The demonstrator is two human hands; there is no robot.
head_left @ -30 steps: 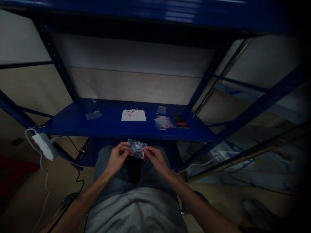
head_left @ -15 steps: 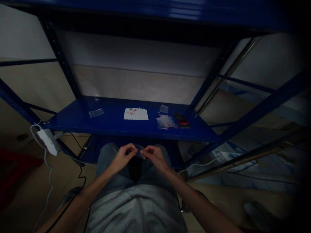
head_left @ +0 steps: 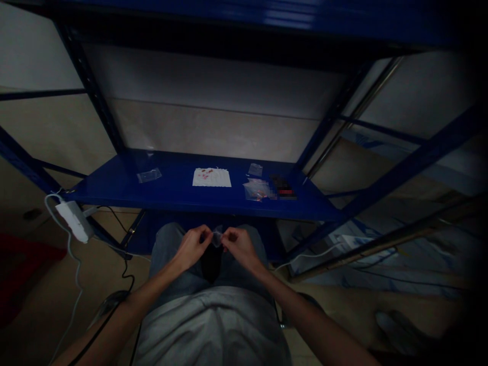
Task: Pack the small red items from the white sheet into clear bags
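Observation:
Above my lap, my left hand [head_left: 192,247] and my right hand [head_left: 239,247] pinch a small clear plastic bag [head_left: 217,238] between their fingertips. Most of the bag is hidden by my fingers, and I cannot tell if anything is inside it. Both hands are close together, and neither touches the shelf. Ahead on the blue steel shelf [head_left: 114,190] lie a white paper sheet [head_left: 211,177] with small red bits on it, a flat clear bag [head_left: 149,175], a small clear bag [head_left: 255,170], and a clear bag with pink-orange contents [head_left: 256,191].
A dark box with red markings [head_left: 283,187] sits on the shelf, partly pixelated. Blue uprights and braces frame the shelf, with another shelf overhead. A white power strip [head_left: 74,221] hangs at the left with cables trailing to the floor.
The bag looked wide and spread out a second ago. It is now gathered into a small pinch, mostly covered, and my hands have moved closer together.

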